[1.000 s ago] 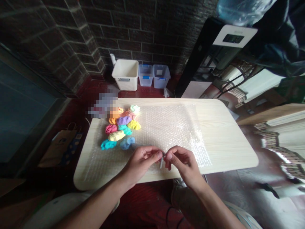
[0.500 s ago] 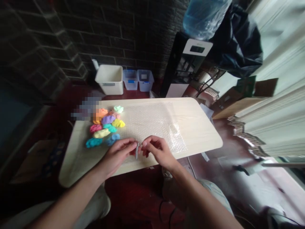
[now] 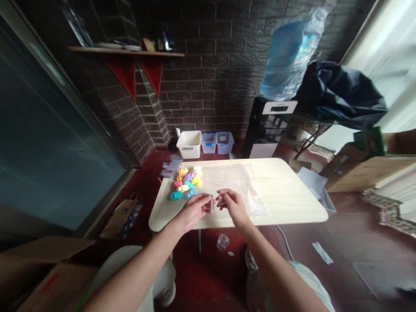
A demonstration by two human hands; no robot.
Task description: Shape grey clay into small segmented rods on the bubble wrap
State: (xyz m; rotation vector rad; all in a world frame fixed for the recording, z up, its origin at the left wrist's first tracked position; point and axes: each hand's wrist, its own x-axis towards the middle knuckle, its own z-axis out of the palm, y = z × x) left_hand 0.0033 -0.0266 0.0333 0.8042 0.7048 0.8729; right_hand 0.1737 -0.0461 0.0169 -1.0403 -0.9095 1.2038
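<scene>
your left hand (image 3: 195, 209) pinches a thin grey stick (image 3: 212, 204) between thumb and fingers, and the stick points roughly up and down in the view, over the near part of the bench (image 3: 295, 193). your right hand (image 3: 235, 208) is just to the right of it, its fingers bent and loosely parted, with a small gap between its fingertips and the stick. just beyond your left hand lies a blue lump (image 3: 191, 194), and left of that a teal lump (image 3: 176, 196). behind these you have the rest of a tight cluster of soft-looking lumps: a pale yellow lump (image 3: 182, 188), a pink-red lump (image 3: 177, 184), a purple lump (image 3: 188, 177), a bright yellow lump (image 3: 196, 181), an orange lump (image 3: 183, 172) and, at the far end, a pale green lump (image 3: 197, 168). a sheet of bubble wrap (image 3: 232, 180) lies flat across the middle of the bench, to the right of the cluster. past the far edge, a cream bin (image 3: 189, 146) and two clear bluish boxes (image 3: 225, 145) stand in a row on the floor, with a water dispenser (image 3: 263, 150) to their right. below the near edge, a clear plastic container (image 3: 222, 242) rests on the red floor (image 3: 201, 281) between your legs.
</scene>
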